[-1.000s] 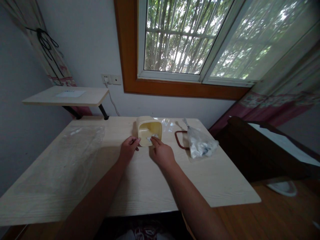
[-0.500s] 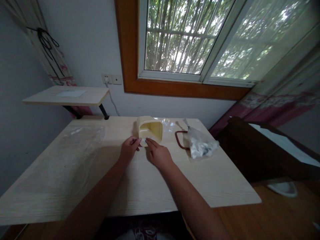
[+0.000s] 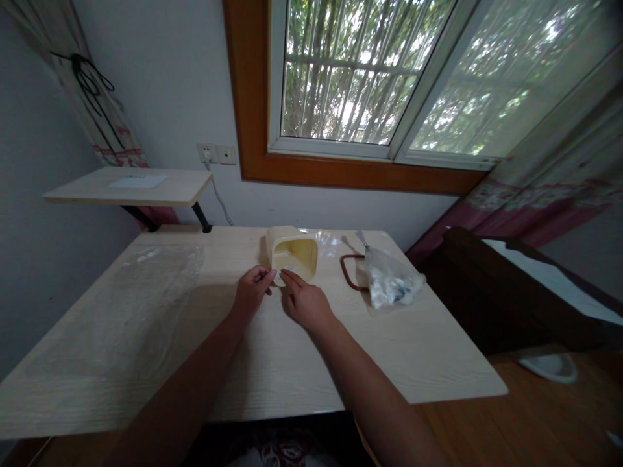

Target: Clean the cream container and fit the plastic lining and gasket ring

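The pale tabletop point(image 3: 413, 357) carries everything. Along its left edge, reaching toward the far-left corner, lies a clear plastic sheet point(image 3: 165, 275). Near the right edge sits a knotted clear bag point(image 3: 392, 282) with whitish and dark contents, too blurred to name. Close to the middle of the far edge, a cream container point(image 3: 293, 250) lies on its side, mouth toward the near edge.

The left hand point(image 3: 252, 290) has thumb and fingertips nearly together and seems to pinch the container's lower left lip. The right hand point(image 3: 309, 303) holds its fingers straight, tips at that lip; whether they grip anything, I cannot tell. A brown loop point(image 3: 345, 269) lies beside the bag.

Smallest is a whitish piece point(image 3: 279, 277) at the lip, between the hands. It appears the step is handling this piece; the next move calls for a steady container and fine fingertip control.
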The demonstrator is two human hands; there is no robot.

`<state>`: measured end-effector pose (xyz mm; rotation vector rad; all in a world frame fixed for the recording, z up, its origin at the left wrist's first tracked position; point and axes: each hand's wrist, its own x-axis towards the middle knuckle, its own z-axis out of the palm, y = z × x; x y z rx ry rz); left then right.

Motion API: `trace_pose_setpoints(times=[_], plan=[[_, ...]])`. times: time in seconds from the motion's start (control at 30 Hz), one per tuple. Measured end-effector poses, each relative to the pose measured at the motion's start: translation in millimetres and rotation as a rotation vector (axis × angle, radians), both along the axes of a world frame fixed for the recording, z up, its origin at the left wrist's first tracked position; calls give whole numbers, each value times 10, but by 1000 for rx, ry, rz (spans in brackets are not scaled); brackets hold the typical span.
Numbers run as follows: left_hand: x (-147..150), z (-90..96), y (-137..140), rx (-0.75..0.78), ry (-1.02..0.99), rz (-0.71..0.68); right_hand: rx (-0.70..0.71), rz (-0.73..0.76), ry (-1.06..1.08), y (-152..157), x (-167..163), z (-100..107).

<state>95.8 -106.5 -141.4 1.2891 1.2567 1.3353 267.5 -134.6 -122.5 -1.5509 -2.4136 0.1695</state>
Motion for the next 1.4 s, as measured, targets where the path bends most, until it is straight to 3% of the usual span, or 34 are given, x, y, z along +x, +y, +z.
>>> trace_pose_setpoints(times=[0.43, 0.57, 0.83, 1.2, 1.4], plan=[[-6, 30, -15, 0, 24, -6, -3, -198, -89, 44, 44, 7], [-7, 18, -9, 2, 30, -6, -25, -180, -80, 37, 23, 2], [8, -7, -6, -6, 0, -24, -39, -3, 5, 11, -32, 5], [4, 30, -9, -9, 38, -14, -18, -222, -79, 71, 65, -8], [7, 44, -20, -5, 14, -12, -13, -128, -36, 52, 39, -35]])
